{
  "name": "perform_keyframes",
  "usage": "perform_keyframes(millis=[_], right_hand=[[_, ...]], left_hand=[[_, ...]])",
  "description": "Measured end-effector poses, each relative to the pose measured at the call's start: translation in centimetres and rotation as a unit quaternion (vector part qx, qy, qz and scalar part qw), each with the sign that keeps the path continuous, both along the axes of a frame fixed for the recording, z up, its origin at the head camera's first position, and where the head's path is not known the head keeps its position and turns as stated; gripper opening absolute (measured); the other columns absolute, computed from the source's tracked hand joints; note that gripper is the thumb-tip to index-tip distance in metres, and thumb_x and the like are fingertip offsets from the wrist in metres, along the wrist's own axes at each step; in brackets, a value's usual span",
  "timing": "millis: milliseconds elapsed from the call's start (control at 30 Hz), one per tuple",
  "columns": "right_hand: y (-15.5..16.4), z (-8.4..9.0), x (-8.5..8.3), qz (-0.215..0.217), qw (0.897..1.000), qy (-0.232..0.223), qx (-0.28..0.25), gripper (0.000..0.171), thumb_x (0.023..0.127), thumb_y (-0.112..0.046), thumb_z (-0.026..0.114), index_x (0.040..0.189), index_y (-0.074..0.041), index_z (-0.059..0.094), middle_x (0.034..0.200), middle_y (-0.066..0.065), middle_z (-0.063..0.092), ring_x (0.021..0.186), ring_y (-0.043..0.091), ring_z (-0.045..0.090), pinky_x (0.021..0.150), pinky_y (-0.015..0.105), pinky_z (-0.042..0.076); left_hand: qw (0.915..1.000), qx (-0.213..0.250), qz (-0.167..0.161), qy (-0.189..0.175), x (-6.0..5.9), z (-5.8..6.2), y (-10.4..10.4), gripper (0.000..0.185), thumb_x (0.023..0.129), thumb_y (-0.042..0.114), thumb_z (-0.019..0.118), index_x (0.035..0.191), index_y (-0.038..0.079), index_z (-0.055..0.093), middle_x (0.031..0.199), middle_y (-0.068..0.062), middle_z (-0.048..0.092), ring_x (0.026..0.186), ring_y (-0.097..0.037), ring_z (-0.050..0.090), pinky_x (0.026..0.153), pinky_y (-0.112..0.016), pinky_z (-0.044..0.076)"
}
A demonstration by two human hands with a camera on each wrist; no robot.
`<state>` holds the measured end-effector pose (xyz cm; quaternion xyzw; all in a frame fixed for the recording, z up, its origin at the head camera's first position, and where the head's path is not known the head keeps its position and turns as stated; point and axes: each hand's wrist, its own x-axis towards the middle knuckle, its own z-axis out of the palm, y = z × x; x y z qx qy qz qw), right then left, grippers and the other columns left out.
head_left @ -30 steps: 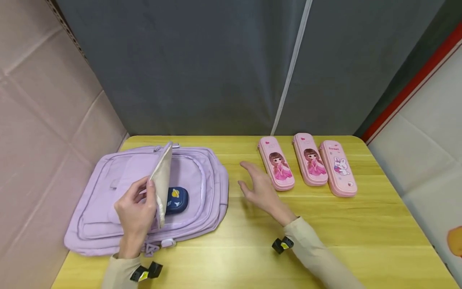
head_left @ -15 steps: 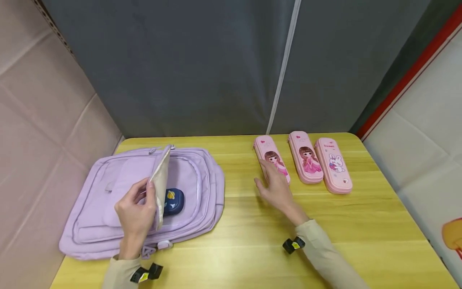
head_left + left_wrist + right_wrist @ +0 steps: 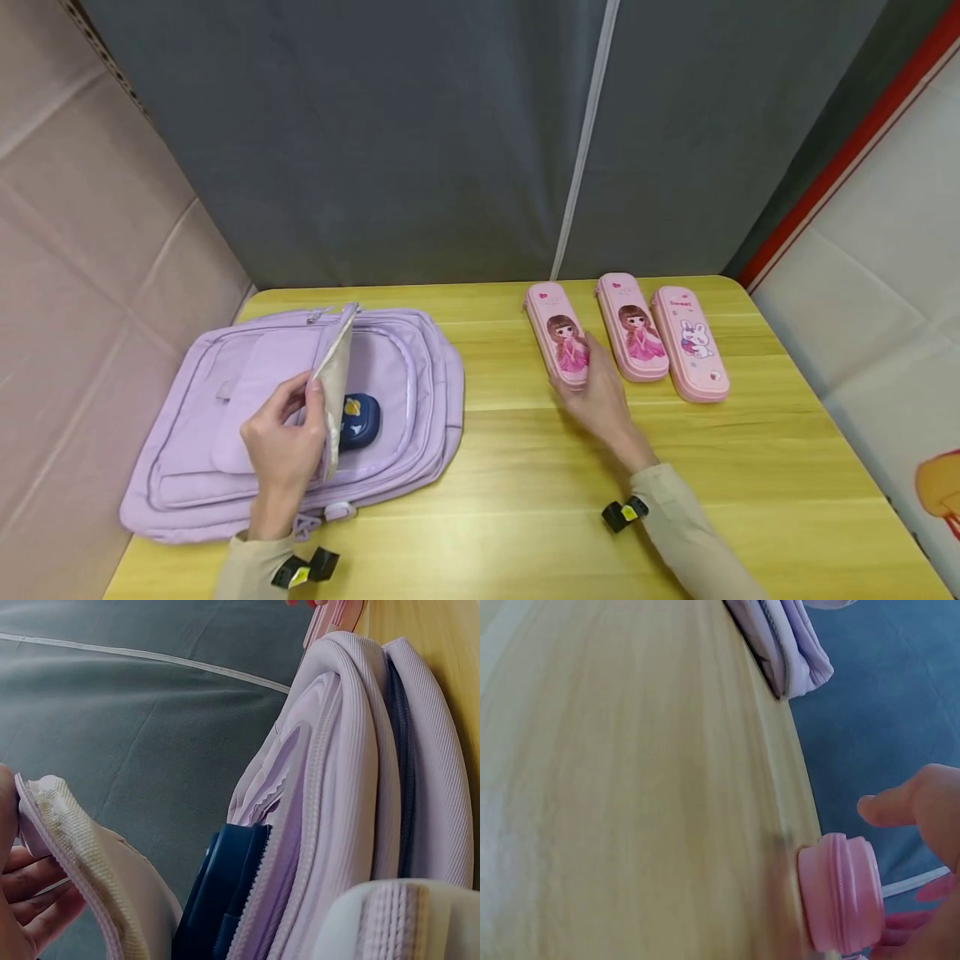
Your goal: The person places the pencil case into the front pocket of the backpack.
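Observation:
A lilac backpack (image 3: 247, 400) lies on the left of the table. My left hand (image 3: 283, 437) pinches the edge of its front pocket flap (image 3: 335, 392), which stands raised with its cream lining showing. In the pocket opening sits a dark blue case (image 3: 362, 421) with a planet picture, partly hidden by the flap; the left wrist view shows the blue case (image 3: 221, 885) beside the zip. My right hand (image 3: 600, 404) is at the near end of a pink pencil case (image 3: 555, 333) with a doll picture. In the right wrist view the thumb stands apart from this pencil case (image 3: 840, 892).
Two more pink pencil cases lie to the right: one with a doll (image 3: 633, 329), one with a rabbit (image 3: 690, 346). A dark grey curtain (image 3: 390, 150) hangs behind the wooden table (image 3: 487, 533). Pale panels stand at both sides.
My right hand has moved right, from beside the leftmost pencil case to around its near end. The left hand keeps its hold on the raised flap. The head view has shifted slightly.

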<state>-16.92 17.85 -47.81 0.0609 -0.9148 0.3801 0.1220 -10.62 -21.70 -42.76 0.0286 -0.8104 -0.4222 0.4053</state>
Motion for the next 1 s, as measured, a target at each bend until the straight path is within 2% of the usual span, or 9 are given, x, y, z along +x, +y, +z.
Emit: perform_keyframes(millis=[133,300,667,800,1000], right_hand=[[0.3,-0.5,-0.2,-0.012,0.999,-0.030,0.010,0.096,0.083,-0.017,0.082,0.154,0.009,0.023,0.151,0.035,0.037,0.140,0.048,0.039,0.123,0.059,0.032],[0.4,-1.2,-0.3,-0.025,0.999,-0.036,0.018,0.098,0.079,-0.018,0.085,0.152,0.011,0.026,0.146,0.038,0.039,0.135,0.051,0.043,0.120,0.062,0.036],[0.4,-1.8,-0.2,-0.062,0.993,-0.096,-0.001,0.105,0.077,-0.025,0.088,0.151,0.014,0.024,0.149,0.039,0.037,0.138,0.051,0.039,0.122,0.060,0.033],[0.3,-1.9,-0.1,-0.081,0.992,-0.092,-0.012,0.104,0.075,-0.025,0.089,0.150,0.012,0.028,0.147,0.036,0.041,0.136,0.050,0.042,0.121,0.060,0.035],[0.2,-2.2,-0.1,-0.100,0.993,-0.057,-0.017,0.092,0.074,-0.023,0.090,0.144,0.013,0.041,0.137,0.034,0.053,0.127,0.048,0.051,0.114,0.059,0.043]], left_hand=[[1.0000,0.004,0.003,0.006,-0.1,-0.2,0.0,0.016,0.090,0.005,0.070,0.101,-0.004,0.077,0.087,-0.024,0.076,0.078,0.024,0.058,0.078,0.001,0.052],[1.0000,0.004,0.004,0.004,-0.2,-0.4,0.0,0.016,0.090,0.005,0.071,0.102,-0.004,0.077,0.088,-0.024,0.076,0.079,0.025,0.059,0.078,0.001,0.052],[0.9999,-0.008,0.002,-0.006,-0.1,-0.2,0.0,0.017,0.090,0.009,0.072,0.101,-0.003,0.078,0.090,-0.021,0.077,0.080,0.025,0.058,0.078,0.001,0.052],[0.9999,-0.008,0.003,-0.007,-0.1,-0.3,0.1,0.017,0.090,0.009,0.072,0.101,-0.003,0.078,0.091,-0.021,0.077,0.080,0.025,0.058,0.078,0.001,0.051],[0.9999,-0.008,0.002,-0.006,-0.1,-0.4,0.0,0.018,0.090,0.010,0.072,0.101,-0.002,0.078,0.091,-0.021,0.077,0.080,0.025,0.058,0.078,0.001,0.051]])
